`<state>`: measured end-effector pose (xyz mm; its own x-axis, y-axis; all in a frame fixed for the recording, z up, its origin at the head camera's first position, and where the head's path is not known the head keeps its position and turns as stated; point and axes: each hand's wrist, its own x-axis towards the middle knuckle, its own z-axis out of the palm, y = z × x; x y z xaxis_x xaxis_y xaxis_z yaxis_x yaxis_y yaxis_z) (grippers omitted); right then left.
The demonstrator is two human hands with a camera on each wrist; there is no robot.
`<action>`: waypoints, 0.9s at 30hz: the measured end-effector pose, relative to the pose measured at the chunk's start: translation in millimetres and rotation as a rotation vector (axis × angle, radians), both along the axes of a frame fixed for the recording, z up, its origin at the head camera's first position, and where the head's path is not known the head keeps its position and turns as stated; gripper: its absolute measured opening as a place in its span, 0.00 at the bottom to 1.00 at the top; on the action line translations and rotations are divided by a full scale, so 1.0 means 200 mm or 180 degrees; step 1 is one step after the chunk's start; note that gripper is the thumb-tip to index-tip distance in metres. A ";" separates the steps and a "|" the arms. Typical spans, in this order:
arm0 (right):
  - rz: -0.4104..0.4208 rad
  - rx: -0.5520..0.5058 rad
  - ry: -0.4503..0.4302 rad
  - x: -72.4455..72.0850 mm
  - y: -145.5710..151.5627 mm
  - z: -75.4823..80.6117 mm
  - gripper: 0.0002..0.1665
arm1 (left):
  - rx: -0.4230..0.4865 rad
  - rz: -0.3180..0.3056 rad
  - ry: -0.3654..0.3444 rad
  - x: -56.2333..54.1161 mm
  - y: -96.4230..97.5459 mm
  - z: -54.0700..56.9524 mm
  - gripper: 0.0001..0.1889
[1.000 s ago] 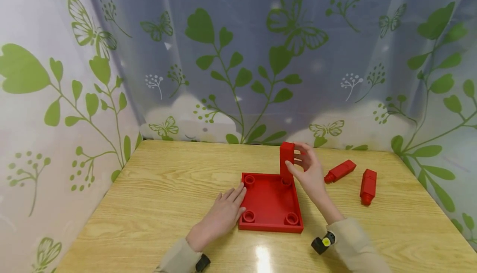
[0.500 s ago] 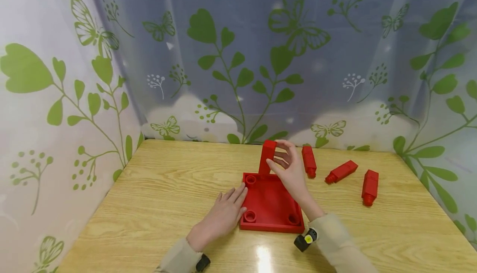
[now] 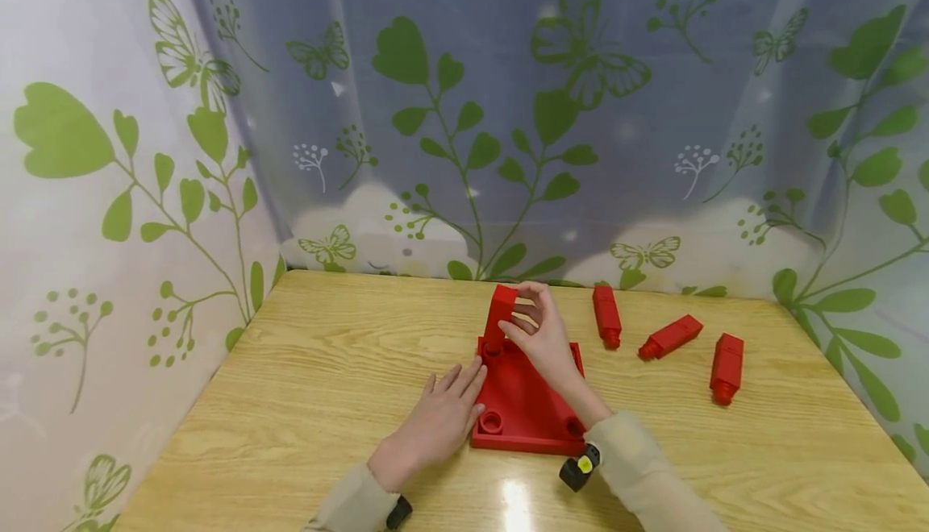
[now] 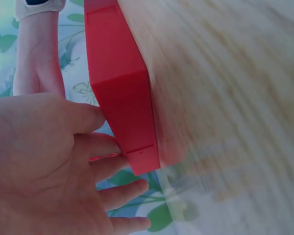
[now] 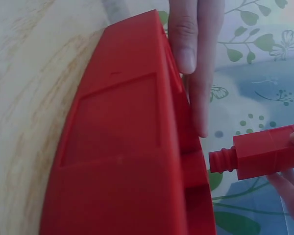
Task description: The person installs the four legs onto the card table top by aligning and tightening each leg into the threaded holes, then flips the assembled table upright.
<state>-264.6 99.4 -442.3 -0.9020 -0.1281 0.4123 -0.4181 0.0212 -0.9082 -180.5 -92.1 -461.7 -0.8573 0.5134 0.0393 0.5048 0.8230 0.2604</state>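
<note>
A red square toy tabletop point(image 3: 518, 391) lies underside up, with raised rims and round corner sockets. In the head view my right hand point(image 3: 540, 338) pinches a red table leg point(image 3: 500, 314) over the far-left socket, threaded end down. The right wrist view shows a gap between that leg's thread point(image 5: 223, 160) and the tabletop's edge point(image 5: 112, 127). My left hand point(image 3: 439, 415) rests against the tabletop's left side, its fingers extended; in the left wrist view its fingertips touch the red wall point(image 4: 127, 112). The right hand and forearm hide the far-right corner.
Three more red legs lie on the wooden table point(image 3: 327, 371) to the right: one far back point(image 3: 606, 317), one slanted point(image 3: 671, 337), one farthest right point(image 3: 726, 367). A patterned curtain point(image 3: 464, 153) stands behind the table's back edge.
My right hand has carried the leg leftward from the far-right socket to the far-left one. A leg behind that hand has come into view. My left hand has stayed against the tabletop.
</note>
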 end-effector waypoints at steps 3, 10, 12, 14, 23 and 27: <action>0.0036 0.0037 -0.0052 0.00 0.00 -0.01 0.35 | -0.0015 0.0010 0.0036 0.00 0.00 -0.01 0.29; 0.0113 0.0109 -0.0124 -0.02 0.00 -0.01 0.35 | -0.0050 -0.0004 0.0057 0.00 0.00 -0.01 0.28; 0.0123 0.0127 -0.0140 -0.02 0.01 -0.01 0.35 | -0.0032 -0.0011 0.0041 -0.01 -0.01 -0.01 0.28; 0.0133 0.0154 -0.0157 -0.02 0.01 -0.01 0.34 | -0.0004 -0.0017 0.0023 -0.01 -0.01 -0.01 0.28; 0.0238 0.0431 -0.0174 -0.03 0.02 -0.04 0.32 | 0.0037 -0.0020 -0.0074 -0.01 -0.01 0.00 0.28; 0.0347 0.0572 -0.0083 -0.04 0.03 -0.04 0.35 | 0.0015 -0.0012 -0.0063 -0.01 -0.01 0.00 0.28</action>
